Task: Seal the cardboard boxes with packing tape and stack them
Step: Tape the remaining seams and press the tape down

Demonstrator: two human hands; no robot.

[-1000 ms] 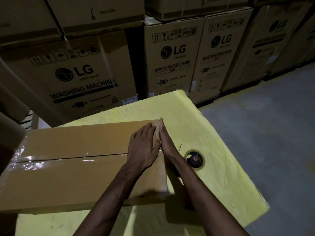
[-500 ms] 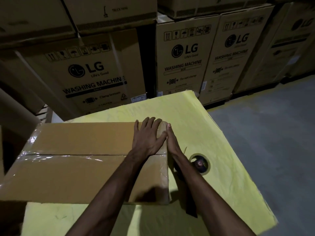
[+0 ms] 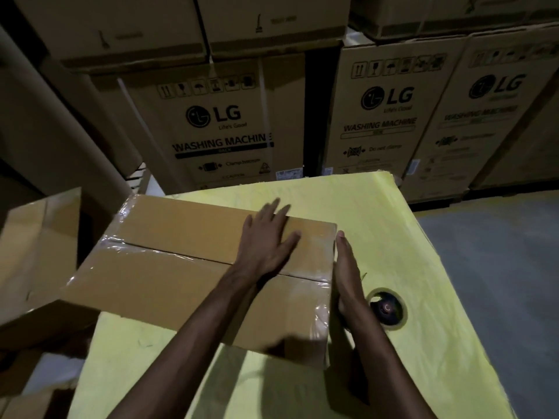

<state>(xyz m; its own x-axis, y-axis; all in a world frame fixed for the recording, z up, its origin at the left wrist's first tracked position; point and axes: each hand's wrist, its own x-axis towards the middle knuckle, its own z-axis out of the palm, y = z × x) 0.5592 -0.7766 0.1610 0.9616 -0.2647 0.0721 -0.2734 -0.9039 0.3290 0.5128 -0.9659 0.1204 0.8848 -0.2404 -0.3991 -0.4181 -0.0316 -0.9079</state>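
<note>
A closed brown cardboard box (image 3: 169,273) lies on the yellow table (image 3: 417,267), with clear tape shining along its middle seam and over its left and right ends. My left hand (image 3: 267,240) lies flat on the box's top near the right end, fingers spread and straight. My right hand (image 3: 346,273) presses flat against the box's right side, fingers straight and pointing away from me. A roll of packing tape (image 3: 387,309) lies flat on the table just right of my right wrist.
Tall LG washing machine cartons (image 3: 230,125) stand in a stacked wall behind the table. Another brown box (image 3: 36,255) sits at the left, below table height. Grey floor (image 3: 499,267) lies open to the right of the table.
The box has turned slightly, its right end now nearer me. My left hand slid across the top toward the far edge; my right hand stays flat on the right side.
</note>
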